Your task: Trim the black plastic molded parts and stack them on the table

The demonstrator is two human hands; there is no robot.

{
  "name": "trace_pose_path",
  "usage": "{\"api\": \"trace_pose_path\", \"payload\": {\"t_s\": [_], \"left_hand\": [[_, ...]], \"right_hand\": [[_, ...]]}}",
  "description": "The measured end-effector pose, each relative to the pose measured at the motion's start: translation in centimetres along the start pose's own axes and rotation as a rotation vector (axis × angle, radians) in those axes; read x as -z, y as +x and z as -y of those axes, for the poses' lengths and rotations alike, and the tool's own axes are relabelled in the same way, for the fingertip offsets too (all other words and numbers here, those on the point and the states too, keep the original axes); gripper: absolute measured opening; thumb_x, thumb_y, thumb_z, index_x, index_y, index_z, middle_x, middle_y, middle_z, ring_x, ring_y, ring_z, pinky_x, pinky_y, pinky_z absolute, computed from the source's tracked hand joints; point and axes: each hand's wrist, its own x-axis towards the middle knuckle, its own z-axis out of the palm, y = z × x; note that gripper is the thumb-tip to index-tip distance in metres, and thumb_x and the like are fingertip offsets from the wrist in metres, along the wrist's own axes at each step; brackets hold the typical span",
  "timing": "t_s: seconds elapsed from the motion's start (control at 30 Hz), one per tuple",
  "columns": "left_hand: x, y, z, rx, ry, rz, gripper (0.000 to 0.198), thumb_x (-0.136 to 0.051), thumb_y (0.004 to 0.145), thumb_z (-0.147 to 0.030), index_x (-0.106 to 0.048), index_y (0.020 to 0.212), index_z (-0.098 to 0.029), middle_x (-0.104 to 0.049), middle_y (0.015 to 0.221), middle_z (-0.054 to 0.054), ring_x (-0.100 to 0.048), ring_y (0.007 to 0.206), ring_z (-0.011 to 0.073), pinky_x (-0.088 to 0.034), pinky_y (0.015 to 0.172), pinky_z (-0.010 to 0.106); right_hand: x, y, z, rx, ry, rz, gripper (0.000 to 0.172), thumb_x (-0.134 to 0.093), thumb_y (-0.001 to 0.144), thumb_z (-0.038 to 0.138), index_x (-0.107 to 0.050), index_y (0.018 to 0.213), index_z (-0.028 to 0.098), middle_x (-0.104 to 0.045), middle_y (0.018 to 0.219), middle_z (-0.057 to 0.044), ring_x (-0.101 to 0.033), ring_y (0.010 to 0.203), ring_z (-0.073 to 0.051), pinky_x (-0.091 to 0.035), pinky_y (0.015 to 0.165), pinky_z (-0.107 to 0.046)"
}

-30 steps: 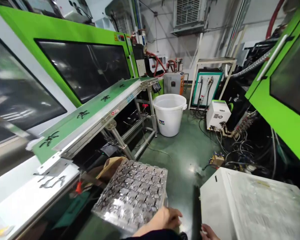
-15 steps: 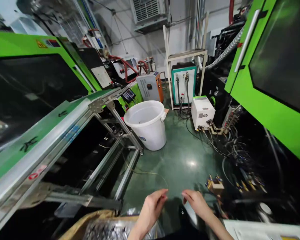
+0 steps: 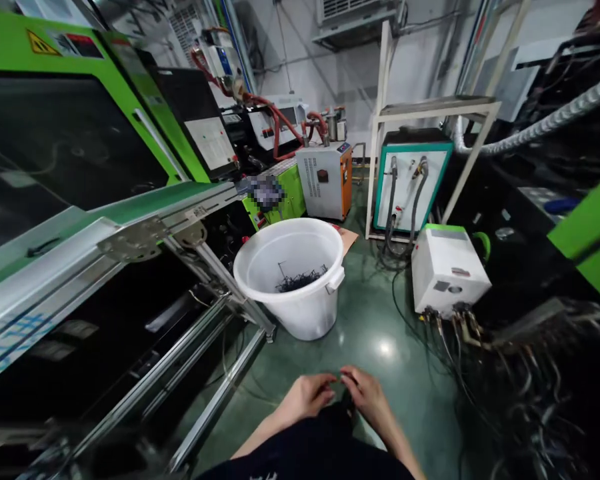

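Observation:
In the head view my left hand and my right hand are close together in front of my dark shirt, low in the picture. The fingers of both are curled, with thumbs and fingertips pressed near each other. A small dark shape shows below the right fingers, too blurred to name. Ahead of them on the floor, apart from both, stands a large white plastic bin with side handles. Thin black pieces lie in a tangle at its bottom.
A conveyor frame with a green belt runs along the left, beside a green machine. On the right stand a white box unit with hoses and a teal-framed unit. A grey-orange unit is behind the bin.
My view has moved forward, so the bin looks larger and its black contents show. My hands have come closer together. The plastic-covered parts at the lower left are out of view.

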Motion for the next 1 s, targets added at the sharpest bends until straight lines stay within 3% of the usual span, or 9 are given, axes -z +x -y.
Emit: {"api": "trace_pose_path", "payload": {"t_s": [0.13, 0.3, 0.37, 0.5, 0.6, 0.67, 0.8, 0.9, 1.0], "left_hand": [[4.0, 12.0, -2.3, -0.025, -0.072, -0.06, 0.037, -0.055, 0.09, -0.029, -0.073, 0.119, -0.016, -0.079, 0.096, 0.007, -0.073, 0.087, 0.0186, -0.055, 0.083, 0.026], [8.9, 25.2, -4.8, -0.061, -0.179, 0.003, 0.04, -0.055, 0.094, -0.036, -0.07, 0.127, -0.017, -0.077, 0.107, 0.009, -0.073, 0.098, 0.0204, -0.055, 0.092, 0.028], [10.2, 30.9, -4.5, -0.072, -0.205, -0.034, 0.039, -0.055, 0.094, -0.036, -0.071, 0.124, -0.018, -0.077, 0.103, 0.008, -0.073, 0.095, 0.0202, -0.055, 0.09, 0.029], [11.3, 42.4, -2.7, 0.0, -0.292, -0.232, 0.038, -0.054, 0.094, -0.04, -0.071, 0.12, -0.019, -0.077, 0.096, 0.006, -0.073, 0.089, 0.0183, -0.057, 0.086, 0.027], [11.9, 49.6, -2.2, 0.093, -0.355, -0.341, 0.043, -0.05, 0.095, -0.045, -0.07, 0.121, -0.017, -0.078, 0.098, 0.007, -0.074, 0.088, 0.0179, -0.059, 0.084, 0.027], [13.0, 52.7, -2.2, 0.152, -0.408, -0.402, 0.046, -0.051, 0.093, -0.05, -0.07, 0.12, -0.018, -0.078, 0.095, 0.007, -0.075, 0.085, 0.0179, -0.059, 0.084, 0.028], [15.9, 56.0, -1.5, 0.344, -0.519, -0.554, 0.056, -0.058, 0.086, -0.065, -0.072, 0.114, -0.019, -0.078, 0.092, 0.007, -0.076, 0.086, 0.021, -0.061, 0.085, 0.031], [17.9, 58.6, 0.5, 0.571, -0.616, -0.764, 0.072, -0.053, 0.084, -0.078, -0.071, 0.114, -0.015, -0.078, 0.094, 0.01, -0.077, 0.089, 0.025, -0.063, 0.083, 0.034], [20.3, 63.5, 3.3, 0.691, -0.719, -0.887, 0.092, -0.047, 0.072, -0.095, -0.072, 0.107, -0.014, -0.077, 0.081, 0.01, -0.074, 0.07, 0.0252, -0.064, 0.065, 0.035]], "right_hand": [[7.2, 9.9, -5.5, -0.072, -0.077, 0.067, 0.044, -0.042, 0.1, 0.046, -0.078, 0.104, 0.022, -0.082, 0.102, -0.011, -0.079, 0.094, -0.03, -0.065, 0.085, -0.039], [15.5, 20.0, -11.6, -0.252, -0.146, 0.137, 0.04, -0.044, 0.101, 0.044, -0.075, 0.115, 0.023, -0.08, 0.114, -0.009, -0.077, 0.104, -0.028, -0.061, 0.095, -0.039], [17.5, 24.1, -14.9, -0.294, -0.175, 0.153, 0.039, -0.044, 0.101, 0.043, -0.076, 0.112, 0.023, -0.08, 0.11, -0.009, -0.078, 0.101, -0.028, -0.062, 0.091, -0.038], [20.7, 34.5, -22.0, -0.256, -0.225, 0.238, 0.037, -0.043, 0.102, 0.039, -0.076, 0.11, 0.022, -0.081, 0.108, -0.009, -0.079, 0.097, -0.027, -0.062, 0.088, -0.036], [23.2, 44.8, -25.9, -0.139, -0.252, 0.375, 0.032, -0.047, 0.1, 0.033, -0.076, 0.107, 0.021, -0.081, 0.109, -0.008, -0.078, 0.1, -0.026, -0.061, 0.09, -0.035], [24.6, 52.7, -27.2, -0.054, -0.27, 0.475, 0.029, -0.049, 0.099, 0.028, -0.076, 0.106, 0.019, -0.081, 0.107, -0.009, -0.077, 0.1, -0.026, -0.06, 0.09, -0.035], [24.3, 68.5, -27.9, 0.107, -0.269, 0.654, 0.032, -0.044, 0.103, 0.022, -0.073, 0.114, 0.015, -0.08, 0.103, -0.009, -0.076, 0.098, -0.022, -0.056, 0.092, -0.032], [20.3, 77.9, -27.6, 0.233, -0.235, 0.761, 0.035, -0.039, 0.106, 0.022, -0.071, 0.118, 0.015, -0.08, 0.093, -0.004, -0.074, 0.098, -0.018, -0.053, 0.094, -0.029], [14.7, 84.2, -26.3, 0.391, -0.198, 0.84, 0.033, -0.042, 0.105, 0.021, -0.075, 0.106, 0.019, -0.079, 0.086, 0.0, -0.072, 0.09, -0.016, -0.052, 0.09, -0.025]]}}
